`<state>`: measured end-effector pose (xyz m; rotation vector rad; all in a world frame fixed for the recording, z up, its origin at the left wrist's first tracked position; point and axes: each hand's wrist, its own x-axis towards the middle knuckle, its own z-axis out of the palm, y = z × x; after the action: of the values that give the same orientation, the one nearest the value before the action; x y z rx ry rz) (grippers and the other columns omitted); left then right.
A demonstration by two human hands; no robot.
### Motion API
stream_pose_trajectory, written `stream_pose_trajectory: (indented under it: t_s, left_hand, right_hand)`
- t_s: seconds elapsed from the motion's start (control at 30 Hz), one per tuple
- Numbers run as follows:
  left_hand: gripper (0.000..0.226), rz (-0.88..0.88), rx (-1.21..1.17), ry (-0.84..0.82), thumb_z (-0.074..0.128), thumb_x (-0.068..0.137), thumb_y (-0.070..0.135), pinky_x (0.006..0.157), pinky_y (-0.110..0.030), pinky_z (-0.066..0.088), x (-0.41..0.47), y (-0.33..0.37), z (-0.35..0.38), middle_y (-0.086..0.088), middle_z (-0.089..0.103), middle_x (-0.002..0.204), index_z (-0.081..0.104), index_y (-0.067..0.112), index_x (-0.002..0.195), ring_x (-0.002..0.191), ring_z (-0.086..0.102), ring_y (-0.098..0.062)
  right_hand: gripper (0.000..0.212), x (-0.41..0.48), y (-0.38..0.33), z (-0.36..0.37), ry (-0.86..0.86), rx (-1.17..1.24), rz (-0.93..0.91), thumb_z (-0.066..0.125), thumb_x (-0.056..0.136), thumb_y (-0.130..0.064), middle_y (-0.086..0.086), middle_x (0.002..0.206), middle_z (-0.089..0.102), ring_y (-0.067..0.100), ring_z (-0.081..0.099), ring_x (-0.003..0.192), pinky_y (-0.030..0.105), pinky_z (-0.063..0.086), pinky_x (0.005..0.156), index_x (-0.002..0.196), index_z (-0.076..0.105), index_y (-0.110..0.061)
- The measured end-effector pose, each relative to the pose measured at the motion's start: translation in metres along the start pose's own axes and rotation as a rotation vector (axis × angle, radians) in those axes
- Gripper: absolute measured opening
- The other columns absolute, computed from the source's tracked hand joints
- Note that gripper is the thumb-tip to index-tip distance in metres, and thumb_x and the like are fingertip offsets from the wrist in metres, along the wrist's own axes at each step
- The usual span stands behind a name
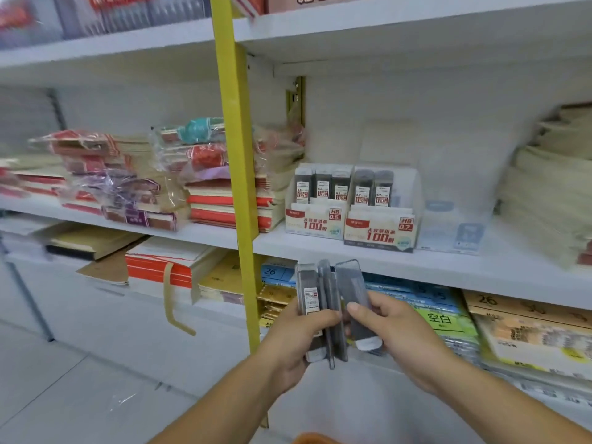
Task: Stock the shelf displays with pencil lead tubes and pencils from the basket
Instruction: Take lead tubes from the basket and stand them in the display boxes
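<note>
Yellow upright post [237, 155], centre frame. Plastic-wrapped notebook bundles [105, 174] stacked centre left. Red-edged books [224, 213] piled beside the post. Cream paper stacks [551, 187] at right edge. Calendar packs [448, 318] lower right. White floor tiles [64, 379] lower left.

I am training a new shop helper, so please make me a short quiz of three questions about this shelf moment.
1. True or false: the left hand and the right hand both hold lead tubes.
2. Which display shows fewer tubes? A) the HB 0.5 display B) the HB 0.7 display
3. Fill in: both displays stand to the ___ of the yellow post.
Key: 1 true; 2 B; 3 right.
</note>
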<state>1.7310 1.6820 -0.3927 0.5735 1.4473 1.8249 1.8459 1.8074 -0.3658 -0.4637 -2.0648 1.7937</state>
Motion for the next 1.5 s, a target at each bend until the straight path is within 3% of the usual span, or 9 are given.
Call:
stream_pose_trajectory:
  t_s: [0.1, 0.23, 0.33, 0.47, 0.63, 0.87, 1.07, 1.23, 1.5]
  left_hand:
    - [0.050, -0.011, -0.068, -0.023, 0.085, 0.076, 0.019, 0.080, -0.045, 0.060, 0.001, -0.002, -0.002, -0.014, 0.076, 0.108, 0.064, 0.016, 0.122, 0.096, 0.075, -0.027]
    - [0.053, -0.001, -0.136, -0.042, 0.091, 0.061, 0.025, 0.073, -0.040, 0.059, 0.002, 0.003, 0.005, -0.014, 0.076, 0.097, 0.073, 0.017, 0.109, 0.082, 0.074, -0.023]
    - [0.049, 0.007, -0.189, -0.007, 0.090, 0.059, 0.019, 0.067, -0.038, 0.058, 0.002, 0.011, 0.004, -0.013, 0.072, 0.082, 0.071, 0.013, 0.104, 0.069, 0.070, -0.022]
    - [0.054, 0.042, -0.215, 0.072, 0.087, 0.061, 0.016, 0.062, -0.036, 0.058, 0.000, 0.020, -0.004, -0.016, 0.071, 0.081, 0.068, 0.007, 0.111, 0.066, 0.069, -0.024]
    - [0.076, 0.107, -0.206, 0.116, 0.090, 0.050, 0.025, 0.062, -0.034, 0.058, -0.003, 0.032, -0.015, -0.012, 0.071, 0.081, 0.068, 0.003, 0.119, 0.070, 0.069, -0.021]
    - [0.055, 0.134, -0.178, 0.130, 0.086, 0.058, 0.022, 0.065, -0.034, 0.058, -0.005, 0.035, -0.015, -0.009, 0.074, 0.080, 0.069, 0.012, 0.110, 0.071, 0.072, -0.018]
    - [0.035, 0.156, -0.132, 0.144, 0.077, 0.081, 0.011, 0.068, -0.037, 0.060, 0.001, 0.040, -0.013, -0.016, 0.076, 0.099, 0.066, 0.013, 0.115, 0.087, 0.073, -0.028]
    - [0.029, 0.208, -0.101, 0.172, 0.075, 0.086, 0.009, 0.075, -0.040, 0.059, 0.017, 0.059, -0.016, -0.008, 0.075, 0.092, 0.067, 0.017, 0.112, 0.090, 0.069, -0.028]
    - [0.031, 0.315, -0.055, 0.260, 0.079, 0.083, 0.013, 0.087, -0.047, 0.060, 0.043, 0.083, -0.038, -0.002, 0.077, 0.096, 0.067, 0.023, 0.110, 0.096, 0.073, -0.026]
  right_hand:
    - [0.022, 0.001, -0.004, 0.000, -0.009, 0.016, -0.034, 0.054, 0.098, -0.022, 0.001, 0.085, 0.073, 0.019, 0.069, 0.064, 0.028, 0.055, 0.055, 0.111, 0.064, -0.036]
    - [0.032, 0.003, -0.005, 0.002, -0.020, -0.156, -0.131, 0.044, 0.100, -0.039, -0.026, 0.067, 0.060, -0.007, 0.054, 0.055, 0.007, 0.039, 0.051, 0.110, 0.051, -0.069]
    - [0.043, 0.002, -0.012, 0.000, -0.040, -0.196, -0.075, 0.034, 0.102, -0.038, -0.032, 0.073, 0.054, -0.014, 0.054, 0.061, 0.004, 0.037, 0.050, 0.111, 0.041, -0.079]
    - [0.056, -0.004, -0.018, -0.012, -0.105, -0.234, -0.070, 0.052, 0.098, -0.019, -0.020, 0.091, 0.065, -0.003, 0.062, 0.062, 0.015, 0.046, 0.051, 0.117, 0.046, -0.071]
    - [0.039, -0.009, -0.020, -0.017, -0.033, -0.236, -0.104, 0.067, 0.090, -0.013, -0.018, 0.100, 0.065, 0.023, 0.071, 0.070, 0.029, 0.050, 0.050, 0.114, 0.052, -0.040]
    - [0.029, -0.009, -0.022, -0.018, 0.038, -0.273, -0.174, 0.067, 0.090, -0.021, -0.023, 0.103, 0.067, 0.001, 0.067, 0.086, 0.016, 0.050, 0.056, 0.099, 0.060, -0.047]
    - [0.028, -0.006, -0.020, -0.012, 0.002, -0.185, -0.137, 0.059, 0.095, -0.012, -0.010, 0.103, 0.067, 0.019, 0.071, 0.068, 0.032, 0.055, 0.053, 0.110, 0.060, -0.035]
    - [0.033, 0.012, -0.063, -0.020, 0.113, -0.353, -0.267, 0.058, 0.094, -0.020, -0.014, 0.086, 0.068, 0.001, 0.064, 0.068, 0.013, 0.052, 0.059, 0.110, 0.062, -0.048]
    - [0.030, 0.106, -0.183, -0.025, 0.329, -0.799, -0.624, 0.070, 0.087, -0.022, -0.014, 0.087, 0.067, 0.000, 0.064, 0.077, 0.014, 0.046, 0.058, 0.090, 0.043, -0.035]
